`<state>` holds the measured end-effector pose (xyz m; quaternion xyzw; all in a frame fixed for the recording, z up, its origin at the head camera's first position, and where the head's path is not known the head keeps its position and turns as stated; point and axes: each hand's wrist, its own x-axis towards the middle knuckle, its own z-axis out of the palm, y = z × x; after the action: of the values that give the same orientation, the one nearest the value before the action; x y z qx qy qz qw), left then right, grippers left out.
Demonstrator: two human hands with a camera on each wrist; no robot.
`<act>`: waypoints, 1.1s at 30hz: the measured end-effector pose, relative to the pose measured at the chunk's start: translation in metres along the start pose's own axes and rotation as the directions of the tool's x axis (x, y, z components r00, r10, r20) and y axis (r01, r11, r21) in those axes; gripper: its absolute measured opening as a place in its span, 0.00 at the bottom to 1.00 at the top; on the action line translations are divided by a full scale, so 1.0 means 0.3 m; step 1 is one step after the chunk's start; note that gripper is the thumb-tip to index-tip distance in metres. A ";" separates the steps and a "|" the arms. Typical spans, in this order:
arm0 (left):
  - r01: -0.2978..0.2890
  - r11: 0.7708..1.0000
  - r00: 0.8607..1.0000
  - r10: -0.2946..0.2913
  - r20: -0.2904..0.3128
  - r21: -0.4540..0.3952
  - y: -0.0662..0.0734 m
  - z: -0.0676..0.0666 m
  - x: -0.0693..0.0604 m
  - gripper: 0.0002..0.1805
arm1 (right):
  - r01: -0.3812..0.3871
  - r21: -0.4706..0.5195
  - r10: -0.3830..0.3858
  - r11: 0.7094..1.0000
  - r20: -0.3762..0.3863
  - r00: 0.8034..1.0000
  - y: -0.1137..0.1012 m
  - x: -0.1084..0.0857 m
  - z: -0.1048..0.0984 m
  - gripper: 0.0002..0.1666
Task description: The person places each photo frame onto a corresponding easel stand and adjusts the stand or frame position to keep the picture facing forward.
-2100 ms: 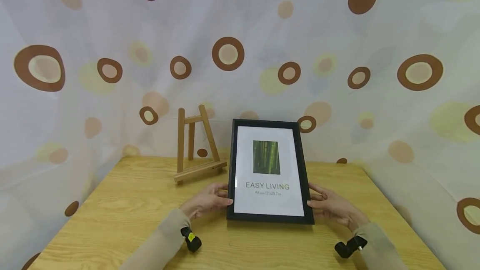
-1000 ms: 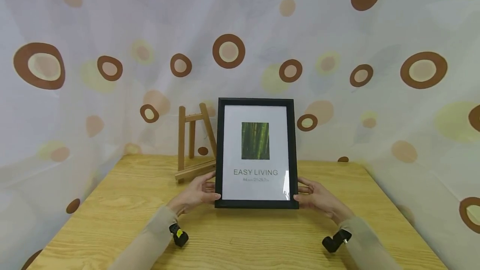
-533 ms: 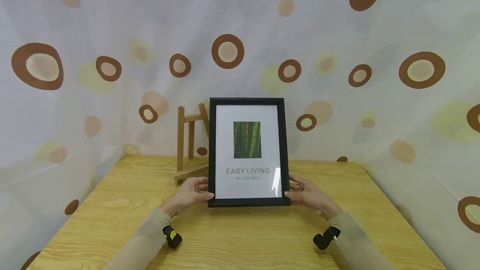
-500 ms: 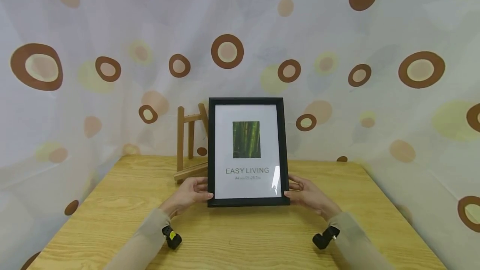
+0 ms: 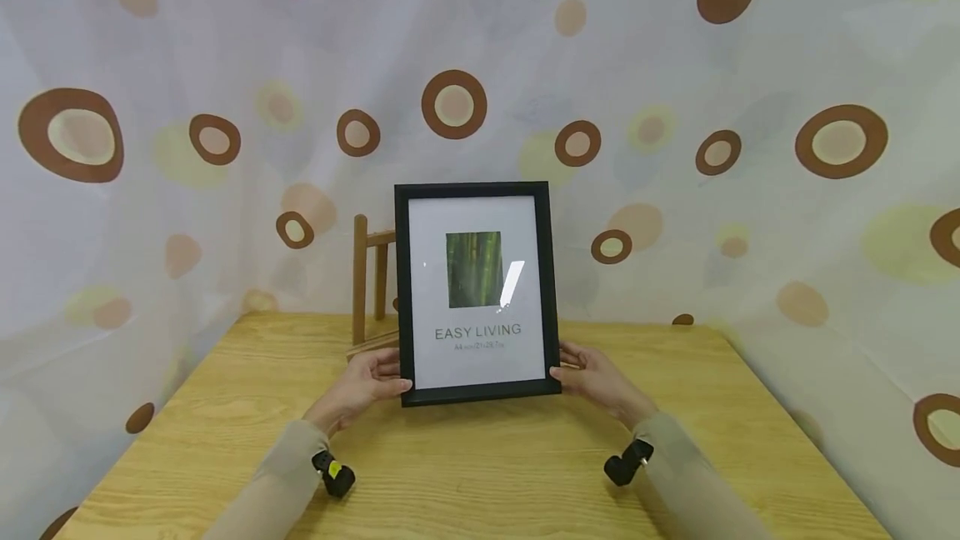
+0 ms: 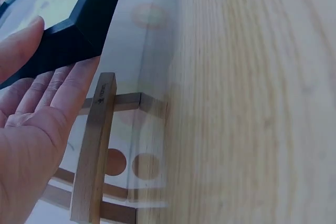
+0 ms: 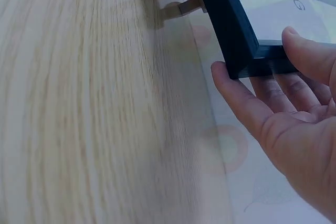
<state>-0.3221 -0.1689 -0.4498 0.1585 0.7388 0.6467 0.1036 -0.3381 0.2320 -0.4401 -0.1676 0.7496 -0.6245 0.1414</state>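
Observation:
A black picture frame (image 5: 477, 369) with a bamboo print and the words "EASY LIVING" is held up off the table, leaning slightly back and tilted a little. My left hand (image 5: 360, 386) grips its lower left edge, thumb on the front and fingers behind, as the left wrist view shows. At the lower right edge my right hand (image 5: 600, 382) holds it the same way; in the right wrist view the little finger lies at the frame's corner. Behind the frame stands a small wooden easel (image 5: 360, 273), its right part hidden; its ledge (image 6: 94, 150) shows beside my left hand in the left wrist view.
The wooden table (image 5: 480, 473) spreads under both arms. A white curtain (image 5: 495, 40) with brown and beige spots hangs behind and at the sides. Each wrist wears a small black camera (image 5: 333, 475).
Both hands have raised the picture frame and carried it left, turning it more upright. It covers more of the easel than before, and a bright reflection has moved up the glass.

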 end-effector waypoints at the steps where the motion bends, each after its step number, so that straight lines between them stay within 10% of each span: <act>1: 0.003 1.000 1.000 -0.003 -0.007 -0.007 -0.002 -0.004 -0.002 0.41 | 0.001 -0.002 -0.001 1.000 -0.005 1.000 0.000 0.009 0.006 0.43; 33: 0.001 0.998 0.994 0.006 -0.111 0.062 0.001 -0.207 -0.078 0.41 | 0.044 -0.028 -0.045 0.999 -0.047 0.998 -0.044 0.218 0.202 0.36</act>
<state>-0.3226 -0.2348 -0.4418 0.1264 0.7629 0.6315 0.0569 -0.3706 0.1481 -0.4383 -0.1711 0.7572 -0.6211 0.1075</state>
